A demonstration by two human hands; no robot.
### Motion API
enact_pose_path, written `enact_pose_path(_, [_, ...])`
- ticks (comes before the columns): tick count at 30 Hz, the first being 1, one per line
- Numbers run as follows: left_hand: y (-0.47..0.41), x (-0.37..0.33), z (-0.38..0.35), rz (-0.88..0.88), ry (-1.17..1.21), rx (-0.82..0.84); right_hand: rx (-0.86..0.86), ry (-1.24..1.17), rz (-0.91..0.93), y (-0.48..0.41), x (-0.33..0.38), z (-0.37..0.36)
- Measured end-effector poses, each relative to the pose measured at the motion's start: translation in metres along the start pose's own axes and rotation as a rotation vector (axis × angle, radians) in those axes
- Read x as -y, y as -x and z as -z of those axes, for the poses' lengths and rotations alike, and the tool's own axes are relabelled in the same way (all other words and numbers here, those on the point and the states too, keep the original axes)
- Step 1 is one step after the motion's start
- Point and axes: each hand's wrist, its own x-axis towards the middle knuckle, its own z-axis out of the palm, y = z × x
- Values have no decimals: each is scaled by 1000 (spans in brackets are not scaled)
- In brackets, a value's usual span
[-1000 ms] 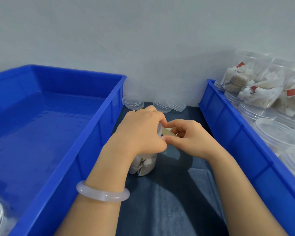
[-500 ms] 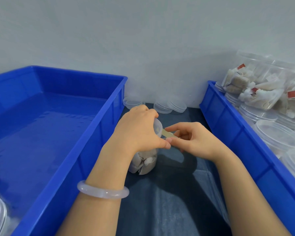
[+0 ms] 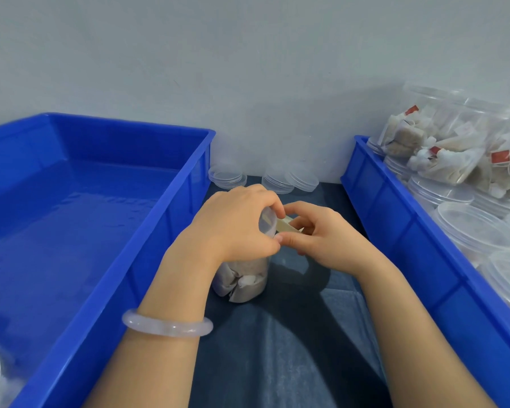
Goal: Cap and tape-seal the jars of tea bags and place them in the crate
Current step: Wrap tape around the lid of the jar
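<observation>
Pale translucent bangle point(image 3: 167, 326) on left wrist. Clear plastic jar of tea bags point(image 3: 245, 278) upright on dark blue bench point(image 3: 292, 348), just beside left blue plastic crate point(image 3: 100, 290), apart from right blue plastic crate point(image 3: 409, 231). Left hand point(image 3: 236, 225): fingers curled round jar's capped top. Right hand point(image 3: 321, 237): fingers pinch tan tape strip point(image 3: 286, 226) at the cap. Loose clear round lids point(image 3: 277, 182) by wall.

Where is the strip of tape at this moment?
In the head view, near the centre, the tape strip is pinched by the right hand and touches the cap of the jar that the left hand grips.
</observation>
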Motion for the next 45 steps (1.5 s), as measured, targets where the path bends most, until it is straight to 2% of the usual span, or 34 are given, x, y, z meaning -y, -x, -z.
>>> enact_pose_path(7, [-23, -10, -5, 156, -10, 74, -72, 23, -6, 2, -4, 3])
enact_pose_path(10, [-32, -13, -12, 167, -86, 16, -119, -2, -35, 2, -3, 2])
enact_pose_path(14, [-32, -13, -21, 157, -92, -149, -151, 47, -26, 1, 4, -1])
enact_pose_path(20, [-44, -19, -16, 281, 52, -139, -176, 219, -64, 4, 10, -3])
enact_pose_path(23, [-49, -21, -21, 302, 35, -195, -196, 381, -166, -1, 12, -16])
enact_pose_path(28, [-56, -24, -22, 324, 36, -188, -265, 143, -408, -15, 19, -12])
enact_pose_path(32, [-58, -21, -21, 300, 32, -165, -278, -149, -513, -13, 15, 1])
enact_pose_path(34, [-56, -19, -22, 281, 21, -171, -233, -187, -543, -10, 12, 4])
enact_pose_path(39, [-57, -16, -23, 283, -76, -149, -160, -191, -555, -10, 2, 4])
enact_pose_path(42, [-57, -18, -23, 296, -157, -97, -184, -209, -500, -10, -2, -3])
enact_pose_path(45, [-58, -20, -22, 323, -100, -107, -231, -182, -444, -10, -3, -9])
